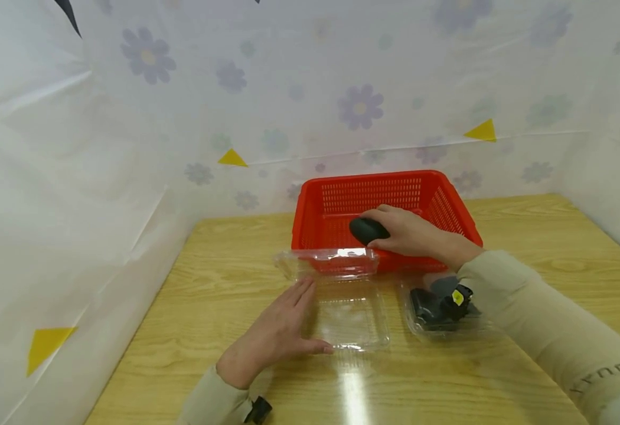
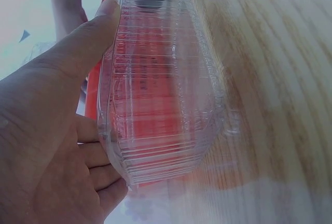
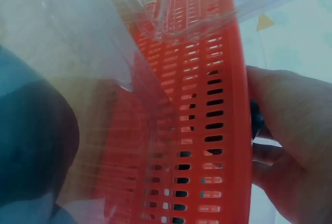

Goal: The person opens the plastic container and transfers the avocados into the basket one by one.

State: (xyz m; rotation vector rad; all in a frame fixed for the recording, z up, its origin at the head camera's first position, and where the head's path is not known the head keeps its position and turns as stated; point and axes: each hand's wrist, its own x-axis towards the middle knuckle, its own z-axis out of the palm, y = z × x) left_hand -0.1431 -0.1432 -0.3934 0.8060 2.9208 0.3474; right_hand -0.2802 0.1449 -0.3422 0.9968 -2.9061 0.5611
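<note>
My right hand (image 1: 403, 227) holds a black computer mouse (image 1: 367, 230) above the near part of the red basket (image 1: 384, 179). In the right wrist view, the basket wall hides most of the mouse. Beside the near left edge of an unfolded clear plastic clamshell box (image 1: 349, 321), my left hand (image 1: 280, 330) rests with fairly straight fingers at its far left corner and the thumb along the front edge. The lid (image 1: 336, 257) of that box stands up against the basket. Seen in the left wrist view, the thumb touches the rim of the clear box (image 2: 155, 79).
A second clear plastic box (image 1: 427, 327) with dark items inside stands on the right, partly hidden by my right sleeve (image 1: 544, 319) and wrist camera. All of this is on a wooden table (image 1: 225, 271), with flower-printed sheeting (image 1: 267, 106) behind and at the sides.
</note>
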